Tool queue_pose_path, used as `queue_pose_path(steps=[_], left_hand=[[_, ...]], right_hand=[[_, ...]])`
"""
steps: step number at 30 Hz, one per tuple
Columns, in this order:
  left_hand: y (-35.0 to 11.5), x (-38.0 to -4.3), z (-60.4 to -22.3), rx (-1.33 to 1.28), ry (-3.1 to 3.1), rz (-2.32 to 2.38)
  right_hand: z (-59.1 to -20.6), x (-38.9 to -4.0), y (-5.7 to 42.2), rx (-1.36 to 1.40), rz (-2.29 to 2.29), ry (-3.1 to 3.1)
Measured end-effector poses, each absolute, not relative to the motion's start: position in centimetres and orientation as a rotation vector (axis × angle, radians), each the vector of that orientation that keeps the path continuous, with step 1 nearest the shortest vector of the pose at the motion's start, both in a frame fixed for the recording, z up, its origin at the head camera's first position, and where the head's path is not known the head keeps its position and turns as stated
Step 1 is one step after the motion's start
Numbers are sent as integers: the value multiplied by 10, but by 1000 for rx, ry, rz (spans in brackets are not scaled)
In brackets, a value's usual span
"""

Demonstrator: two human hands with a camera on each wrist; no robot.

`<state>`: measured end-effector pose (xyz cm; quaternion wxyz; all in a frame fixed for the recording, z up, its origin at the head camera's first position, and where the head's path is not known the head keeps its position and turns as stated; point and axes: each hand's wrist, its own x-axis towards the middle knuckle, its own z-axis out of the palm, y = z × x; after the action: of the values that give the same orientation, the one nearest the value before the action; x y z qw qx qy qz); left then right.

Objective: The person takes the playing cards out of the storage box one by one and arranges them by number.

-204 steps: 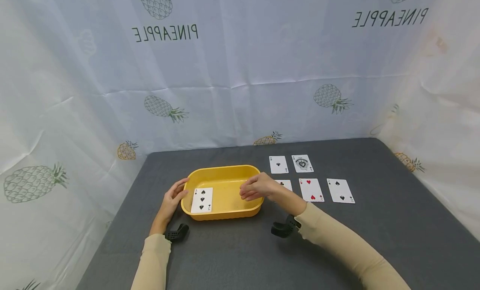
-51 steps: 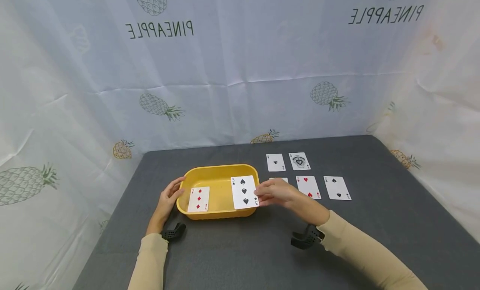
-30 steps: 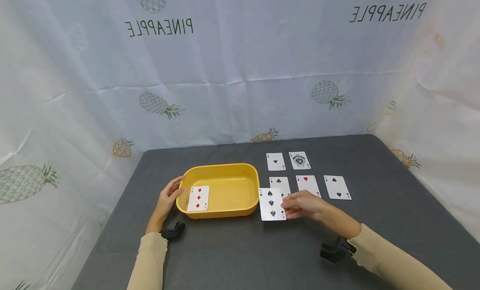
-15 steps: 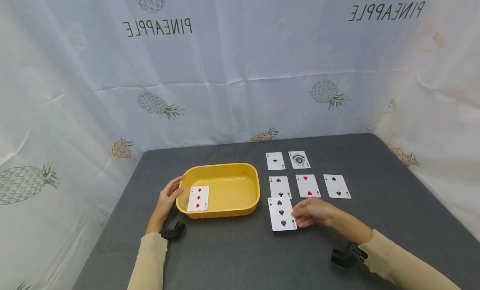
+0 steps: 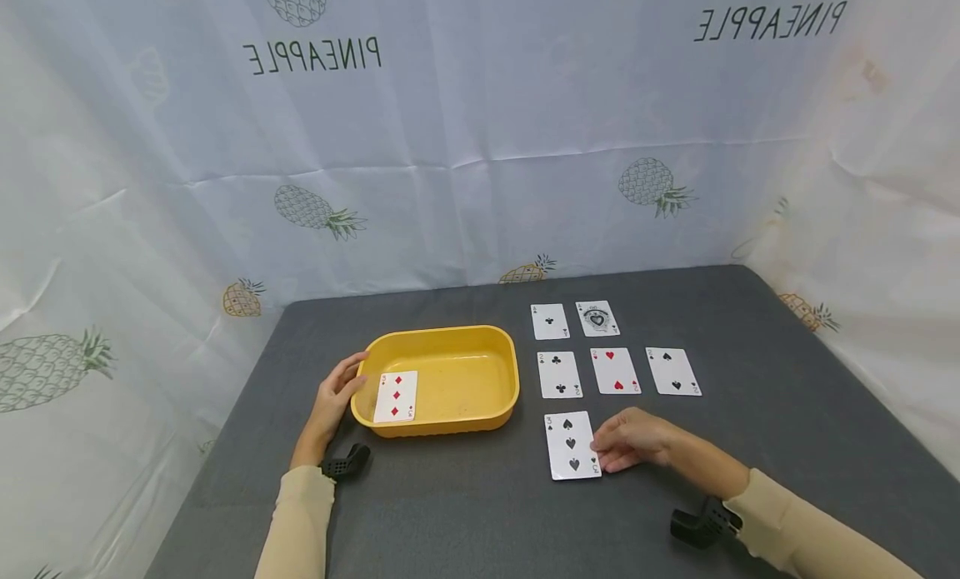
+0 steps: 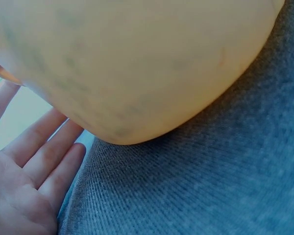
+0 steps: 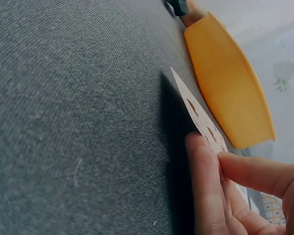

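Observation:
My right hand pinches the right edge of a three of spades playing card, low over the table in front of the two of clubs. In the right wrist view the card is tilted between thumb and fingers, with a shadow beneath. My left hand rests against the left end of a yellow tray. Its fingers lie fairly straight by the tray's outer wall in the left wrist view; the thumb is not clear there. Inside the tray, at the left, lies a three of diamonds.
On the grey table, right of the tray, lie a two of hearts and a two of spades. Behind them are an ace of clubs and another ace. A pineapple-print curtain encloses the back and sides.
My right hand has carried the three of spades out of the tray, right and toward me, lowering it before the two of clubs. A three of diamonds now shows in the tray. My left hand stays.

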<state>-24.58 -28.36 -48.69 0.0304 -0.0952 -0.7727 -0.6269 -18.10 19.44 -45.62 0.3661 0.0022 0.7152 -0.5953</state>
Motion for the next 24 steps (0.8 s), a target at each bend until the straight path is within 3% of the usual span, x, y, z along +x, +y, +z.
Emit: queue_pose_path(steps=[24], left_hand=[[-283, -245, -487, -272, -2392, -1924]], right_hand=[[-453, -182, 191, 12, -1427, 2093]])
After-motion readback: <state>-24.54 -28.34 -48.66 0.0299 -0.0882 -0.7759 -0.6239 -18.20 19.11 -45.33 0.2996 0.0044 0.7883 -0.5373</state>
